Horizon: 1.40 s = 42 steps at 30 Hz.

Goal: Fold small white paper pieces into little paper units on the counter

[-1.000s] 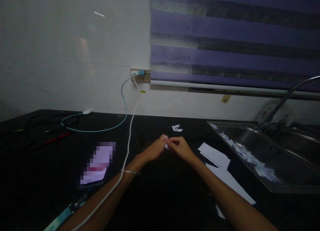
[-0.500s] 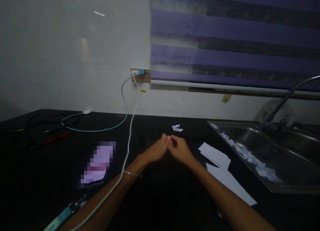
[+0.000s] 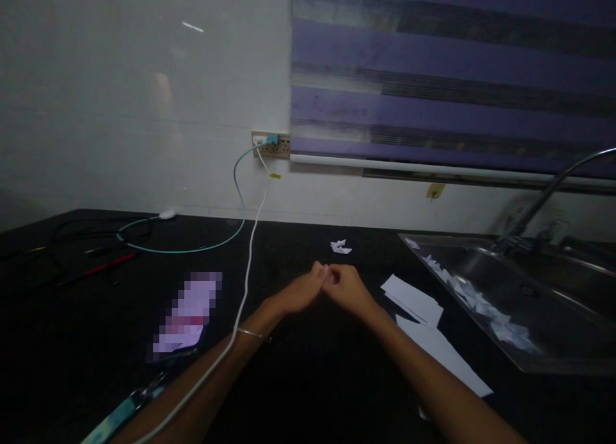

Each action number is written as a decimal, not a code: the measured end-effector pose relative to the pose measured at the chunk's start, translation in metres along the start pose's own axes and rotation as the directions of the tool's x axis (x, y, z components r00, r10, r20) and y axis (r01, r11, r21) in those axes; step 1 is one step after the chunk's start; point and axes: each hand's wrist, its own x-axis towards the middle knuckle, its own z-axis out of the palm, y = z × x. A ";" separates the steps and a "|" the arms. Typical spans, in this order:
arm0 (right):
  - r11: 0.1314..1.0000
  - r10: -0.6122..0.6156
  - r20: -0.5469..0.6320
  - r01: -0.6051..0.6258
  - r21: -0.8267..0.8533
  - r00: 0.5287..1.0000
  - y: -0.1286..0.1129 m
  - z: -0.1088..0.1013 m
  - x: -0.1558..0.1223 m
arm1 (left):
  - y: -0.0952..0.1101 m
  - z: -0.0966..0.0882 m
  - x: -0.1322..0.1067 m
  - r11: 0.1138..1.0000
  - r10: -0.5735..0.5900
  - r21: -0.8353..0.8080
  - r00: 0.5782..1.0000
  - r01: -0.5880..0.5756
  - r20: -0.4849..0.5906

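Note:
My left hand [image 3: 302,290] and my right hand [image 3: 347,288] meet fingertip to fingertip over the black counter [image 3: 312,380], both pinched closed. What they pinch is hidden between the fingers; I cannot make it out now. A thin bracelet circles my left wrist. A small folded white paper piece [image 3: 340,246] lies on the counter just beyond the hands. Flat white paper sheets [image 3: 414,299] lie right of my right hand.
A steel sink [image 3: 553,341] with several white paper scraps [image 3: 481,306] and a tap sits at right. A lit phone [image 3: 187,314] lies at left, with a white cable [image 3: 248,264] to a wall socket [image 3: 270,145]. More cables [image 3: 96,245] lie far left.
A small white paper bit showed between my fingertips a second ago; my fingers have closed together over it and it no longer shows. The hands barely moved.

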 end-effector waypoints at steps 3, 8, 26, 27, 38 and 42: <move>0.997 -0.030 -0.036 0.028 -0.068 0.999 -0.004 -0.002 -0.001 | -0.001 0.002 0.002 0.996 -0.025 -0.091 0.999 0.022 -0.035; 0.983 -0.076 -0.120 0.053 -0.177 0.990 -0.006 -0.004 -0.001 | 0.002 0.011 0.010 0.975 -0.132 -0.192 0.984 0.107 -0.122; 0.979 -0.110 -0.098 0.125 0.160 0.989 0.002 -0.007 0.003 | -0.002 -0.015 0.017 0.926 -0.072 -0.351 0.978 0.138 0.195; 0.970 -0.090 -0.078 0.105 0.220 0.993 0.005 -0.007 0.004 | -0.001 -0.017 0.015 0.930 -0.059 -0.345 0.979 0.125 0.195; 0.870 0.019 0.035 -0.034 0.491 0.999 0.015 -0.005 0.010 | 0.014 -0.021 0.004 0.954 -0.028 -0.285 0.973 0.094 0.228; 0.884 0.107 -0.063 -0.066 0.463 0.992 0.020 -0.004 0.013 | 0.013 -0.016 0.004 0.947 -0.030 -0.318 0.997 0.051 0.071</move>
